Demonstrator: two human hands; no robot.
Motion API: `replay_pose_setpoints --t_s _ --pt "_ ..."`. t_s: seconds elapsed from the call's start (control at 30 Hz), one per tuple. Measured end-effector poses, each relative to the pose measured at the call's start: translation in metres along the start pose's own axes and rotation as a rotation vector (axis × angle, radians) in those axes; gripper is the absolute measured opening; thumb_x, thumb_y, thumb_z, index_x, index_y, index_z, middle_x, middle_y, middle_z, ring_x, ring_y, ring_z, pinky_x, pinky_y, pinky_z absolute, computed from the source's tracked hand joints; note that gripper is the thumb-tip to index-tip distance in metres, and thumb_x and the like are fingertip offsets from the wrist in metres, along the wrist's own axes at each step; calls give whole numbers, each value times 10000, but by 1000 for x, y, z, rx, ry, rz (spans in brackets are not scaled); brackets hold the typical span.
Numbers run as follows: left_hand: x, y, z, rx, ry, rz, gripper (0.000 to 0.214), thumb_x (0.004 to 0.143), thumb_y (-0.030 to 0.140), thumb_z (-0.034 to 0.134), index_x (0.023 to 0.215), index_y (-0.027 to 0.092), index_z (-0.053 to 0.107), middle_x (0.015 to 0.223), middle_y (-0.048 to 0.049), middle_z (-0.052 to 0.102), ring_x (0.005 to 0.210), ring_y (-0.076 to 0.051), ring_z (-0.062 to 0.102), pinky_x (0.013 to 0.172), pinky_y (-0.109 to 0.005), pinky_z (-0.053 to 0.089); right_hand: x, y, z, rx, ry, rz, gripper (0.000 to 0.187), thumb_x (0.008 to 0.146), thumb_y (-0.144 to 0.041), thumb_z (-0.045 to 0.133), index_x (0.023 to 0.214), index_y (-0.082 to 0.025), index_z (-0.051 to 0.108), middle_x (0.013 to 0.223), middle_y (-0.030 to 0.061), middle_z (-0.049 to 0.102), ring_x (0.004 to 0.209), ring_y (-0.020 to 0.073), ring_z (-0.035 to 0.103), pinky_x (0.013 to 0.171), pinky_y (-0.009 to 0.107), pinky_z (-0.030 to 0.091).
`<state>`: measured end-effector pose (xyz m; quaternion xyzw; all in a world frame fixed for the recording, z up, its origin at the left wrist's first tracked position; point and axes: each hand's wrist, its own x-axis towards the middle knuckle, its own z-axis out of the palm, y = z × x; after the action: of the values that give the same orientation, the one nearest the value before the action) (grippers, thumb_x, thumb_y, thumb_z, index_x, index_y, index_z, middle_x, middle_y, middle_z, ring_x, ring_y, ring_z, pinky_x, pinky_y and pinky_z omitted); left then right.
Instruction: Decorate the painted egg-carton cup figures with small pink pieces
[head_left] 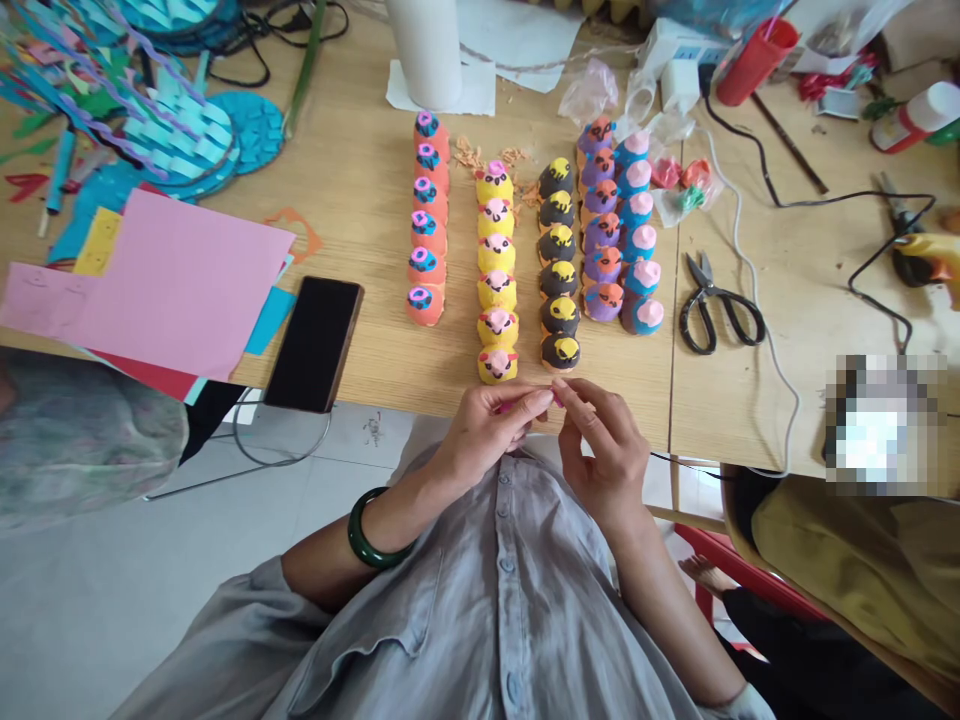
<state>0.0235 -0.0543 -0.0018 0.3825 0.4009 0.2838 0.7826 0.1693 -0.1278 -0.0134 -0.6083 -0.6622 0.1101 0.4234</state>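
At the table's near edge, my left hand [495, 425] and my right hand [606, 440] meet with their fingertips together. Both are closed in a pinch on a small piece of magenta clay [556, 398], mostly hidden by the fingers. Just beyond them stand rows of small clay-covered figures: a yellow row with pink tops [496, 287] and a black row with yellow tops [559, 277] are nearest. An orange row with blue and pink tops [427, 232] stands to the left. To the right are a purple row [604, 232] and a blue row with pink tops [641, 240].
Black-handled scissors [716, 305] lie right of the rows, beside a white cable [739, 230]. A phone [315, 343] and pink paper [187, 280] lie left. A white roll [426, 50] stands behind. Other people sit on both sides.
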Motion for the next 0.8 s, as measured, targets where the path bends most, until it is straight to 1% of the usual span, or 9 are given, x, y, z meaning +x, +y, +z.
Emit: replay_pose_setpoints --t_s 0.1,0.2,0.27,0.37,0.43,0.5,0.6,0.7,0.8 --pt "-1 1 -1 40 9 25 322 841 480 735 874 165 794 698 3 579 486 -38 368 417 -191 269 2 -1 1 63 8 50 557 899 -81 620 1391 -341 610 1260 106 677 1059 256 666 821 442 612" --pt "-3 3 -1 152 -28 96 261 905 415 681 895 183 801 745 -14 617 551 -63 433 471 -201 335 5 -3 3 175 101 164 379 907 -135 660 1222 -334 726 1148 82 683 1002 228 669 758 392 620" --pt "-4 4 -2 249 -23 163 241 927 378 661 899 192 811 790 -35 663 642 -96 520 545 -214 403 7 -5 4 323 154 302 266 915 -183 671 1116 -327 769 1063 55 678 937 199 666 707 347 620" --pt "-4 5 -2 383 81 278 219 921 356 680 1031 223 815 902 -50 722 719 -123 565 639 -239 457 9 -6 4 635 144 572 138 920 -295 689 1013 -296 790 930 20 671 729 138 629 585 277 587" --pt "-3 4 -1 407 123 319 261 896 350 717 1125 249 793 888 -29 709 678 -109 537 641 -237 461 10 -6 5 810 103 707 150 916 -369 692 969 -271 793 822 -1 655 620 110 578 532 253 557" --pt "-1 2 0 369 89 341 298 869 334 749 1157 263 782 865 -13 682 692 -105 544 655 -230 476 10 -5 5 925 55 776 194 905 -420 697 933 -253 792 728 -17 622 582 105 553 516 245 544" --pt "2 0 3 294 32 371 234 863 298 755 1088 261 807 914 -26 688 806 -126 607 714 -231 510 10 -5 6 1011 -10 816 237 888 -455 708 837 -233 777 657 -27 589 569 111 553 523 248 548" --pt "3 0 4 284 50 399 147 879 263 738 995 255 828 886 -29 697 812 -133 627 740 -243 525 10 -6 5 1054 -39 827 285 891 -472 697 783 -214 753 687 -9 620 576 113 561 503 241 541" --pt "4 0 4 314 65 441 136 886 242 730 976 256 831 861 -28 691 815 -135 628 764 -250 522 12 -7 4 1071 -31 858 294 874 -468 718 754 -200 733 694 -5 629 568 106 551 480 229 537"
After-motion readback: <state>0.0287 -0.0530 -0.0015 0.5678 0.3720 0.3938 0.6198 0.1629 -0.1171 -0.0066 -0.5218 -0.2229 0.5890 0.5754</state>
